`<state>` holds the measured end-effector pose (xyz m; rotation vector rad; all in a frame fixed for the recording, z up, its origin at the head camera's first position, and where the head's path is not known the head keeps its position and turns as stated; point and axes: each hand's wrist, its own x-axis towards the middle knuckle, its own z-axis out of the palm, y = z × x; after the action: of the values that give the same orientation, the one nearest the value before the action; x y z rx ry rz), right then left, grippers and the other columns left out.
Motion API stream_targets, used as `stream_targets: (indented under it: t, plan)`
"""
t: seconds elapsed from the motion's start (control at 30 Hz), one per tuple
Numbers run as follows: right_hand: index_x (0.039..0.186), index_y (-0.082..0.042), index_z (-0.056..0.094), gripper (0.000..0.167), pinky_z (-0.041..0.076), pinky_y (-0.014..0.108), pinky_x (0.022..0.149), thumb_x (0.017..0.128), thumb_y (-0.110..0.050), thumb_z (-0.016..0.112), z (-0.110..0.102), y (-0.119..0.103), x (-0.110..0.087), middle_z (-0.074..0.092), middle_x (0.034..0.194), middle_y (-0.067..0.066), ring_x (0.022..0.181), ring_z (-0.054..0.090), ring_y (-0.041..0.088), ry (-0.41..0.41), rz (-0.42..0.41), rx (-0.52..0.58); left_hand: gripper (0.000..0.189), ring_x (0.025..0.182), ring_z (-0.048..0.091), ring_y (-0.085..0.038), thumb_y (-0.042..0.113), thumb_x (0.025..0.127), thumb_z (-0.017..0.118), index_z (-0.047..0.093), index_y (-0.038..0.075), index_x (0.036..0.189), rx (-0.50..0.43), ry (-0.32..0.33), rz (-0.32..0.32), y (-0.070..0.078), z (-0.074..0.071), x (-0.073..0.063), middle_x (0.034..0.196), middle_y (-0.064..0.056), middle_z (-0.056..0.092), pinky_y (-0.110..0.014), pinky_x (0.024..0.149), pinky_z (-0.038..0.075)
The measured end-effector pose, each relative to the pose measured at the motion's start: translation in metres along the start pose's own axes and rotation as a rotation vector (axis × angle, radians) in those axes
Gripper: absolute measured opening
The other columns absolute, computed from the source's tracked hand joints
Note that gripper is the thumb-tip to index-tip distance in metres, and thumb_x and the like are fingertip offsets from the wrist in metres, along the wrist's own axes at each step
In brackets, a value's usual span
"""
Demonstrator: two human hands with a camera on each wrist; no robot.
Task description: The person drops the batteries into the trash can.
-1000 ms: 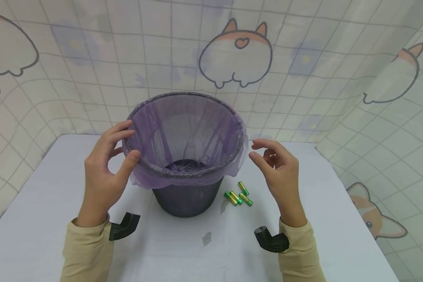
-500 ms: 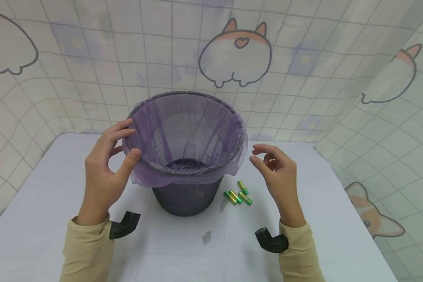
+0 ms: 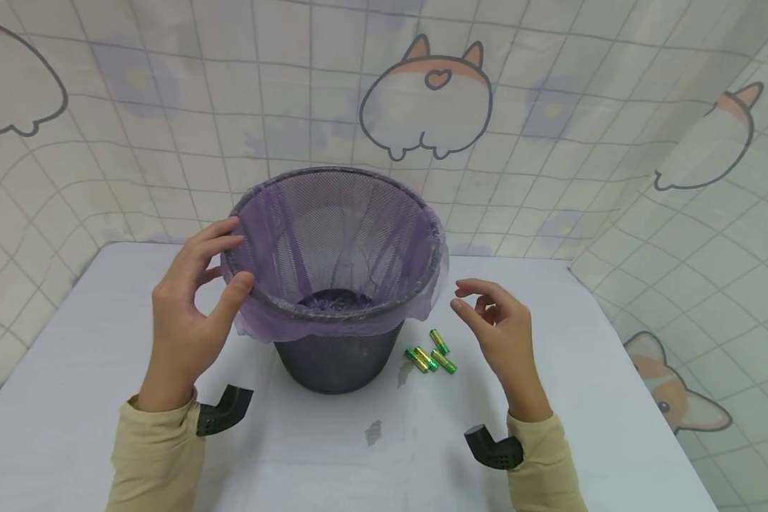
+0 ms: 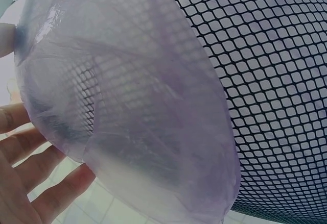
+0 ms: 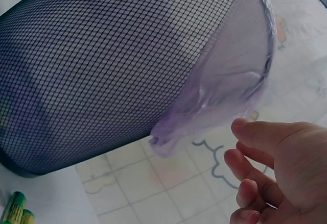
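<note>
A dark mesh waste bin [image 3: 333, 364] stands on the white table, lined with a thin purple bin bag [image 3: 333, 323] folded out over its rim. My left hand [image 3: 188, 306] rests at the left of that rim, its thumb and fingertips against the bag-covered edge. In the left wrist view the fingers [image 4: 66, 191] lie spread beside the overhanging bag [image 4: 153, 127]. To the right of the bin hovers my right hand [image 3: 499, 327], loosely curled with nothing in it. Several green and gold batteries [image 3: 430, 353] lie on the table between the bin and that hand.
Behind and beside the white table [image 3: 281, 455] hangs a checked curtain [image 3: 307, 92] printed with cartoon dogs. A small grey patch [image 3: 373, 432] marks the tabletop in front of the bin. Black wrist devices [image 3: 225, 411] sit at both sleeves.
My right hand has moved down slightly, a little away from the bag's edge and closer to the batteries' level. The left hand stays at the rim; the bin and batteries have not moved.
</note>
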<state>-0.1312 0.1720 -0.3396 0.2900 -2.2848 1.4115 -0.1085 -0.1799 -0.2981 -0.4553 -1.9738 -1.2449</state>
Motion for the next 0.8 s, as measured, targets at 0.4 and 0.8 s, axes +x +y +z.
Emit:
stream_targets:
  t: [0.4, 0.8]
  plan:
    - [0.106, -0.013, 0.072, 0.023, 0.034, 0.018, 0.053, 0.084, -0.013, 0.075, 0.004, 0.023, -0.014, 0.073, 0.095, 0.005, 0.069, 0.046, 0.008, -0.038, 0.066, -0.038, 0.036, 0.128, 0.052, -0.014, 0.008, 0.086, 0.066, 0.062, -0.001, 0.121, 0.001, -0.004, -0.005, 0.000, 0.000, 0.000, 0.137, -0.010, 0.058, -0.010, 0.090, 0.046]
    - [0.107, -0.016, 0.072, 0.022, 0.036, 0.018, 0.055, 0.085, -0.016, 0.074, 0.006, 0.030, -0.019, 0.073, 0.097, 0.004, 0.071, 0.046, 0.009, -0.073, 0.062, -0.082, 0.036, 0.128, 0.052, -0.016, 0.014, 0.088, 0.066, 0.063, 0.001, 0.121, 0.004, -0.011, -0.001, -0.001, -0.002, 0.000, 0.138, -0.006, 0.058, -0.010, 0.091, 0.046]
